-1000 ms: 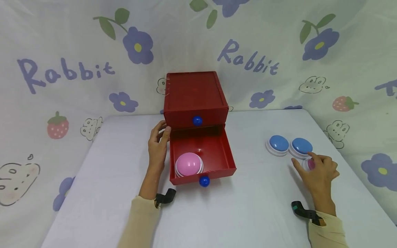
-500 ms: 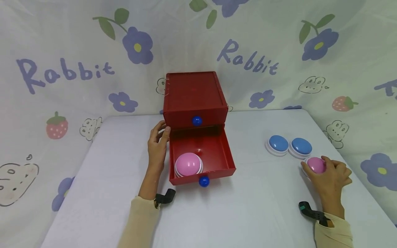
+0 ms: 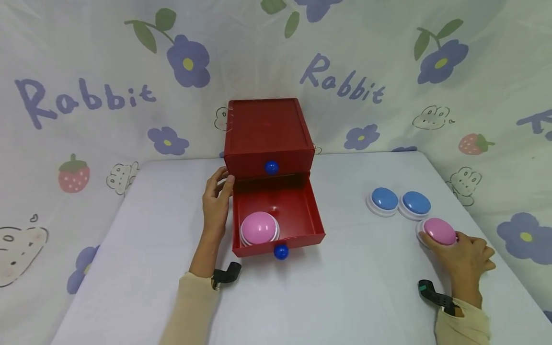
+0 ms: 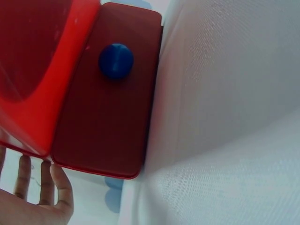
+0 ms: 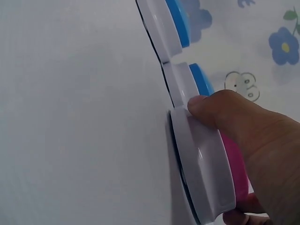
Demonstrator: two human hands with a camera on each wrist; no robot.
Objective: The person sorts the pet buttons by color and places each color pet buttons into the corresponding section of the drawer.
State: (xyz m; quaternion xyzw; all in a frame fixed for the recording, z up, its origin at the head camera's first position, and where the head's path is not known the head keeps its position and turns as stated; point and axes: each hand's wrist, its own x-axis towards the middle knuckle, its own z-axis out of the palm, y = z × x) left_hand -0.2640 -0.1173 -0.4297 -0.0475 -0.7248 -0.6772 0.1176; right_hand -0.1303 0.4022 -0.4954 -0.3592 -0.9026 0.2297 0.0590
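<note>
My right hand [image 3: 465,256] grips a pink push button [image 3: 439,231] with a white base, at the right side of the table. In the right wrist view, the thumb lies along the button's white base [image 5: 201,164] while other fingers curl at its far side. A red two-drawer box [image 3: 269,127] stands at the back middle, its lower drawer [image 3: 297,213] pulled out. Inside that drawer, at the front left, sits another pink push button [image 3: 258,227]. My left hand [image 3: 215,206] touches the box's left side with loosely bent fingers; its fingertips [image 4: 58,171] meet the red edge.
Two blue push buttons [image 3: 385,199] stand side by side just behind the held one. Blue ball knobs [image 3: 281,252] stick out from both drawer fronts. A printed cloth [image 3: 336,43] hangs behind the white table [image 3: 345,292].
My right hand has moved right and slightly toward the front, from beside the blue buttons, and now grips the pink push button. The left hand keeps its place at the box.
</note>
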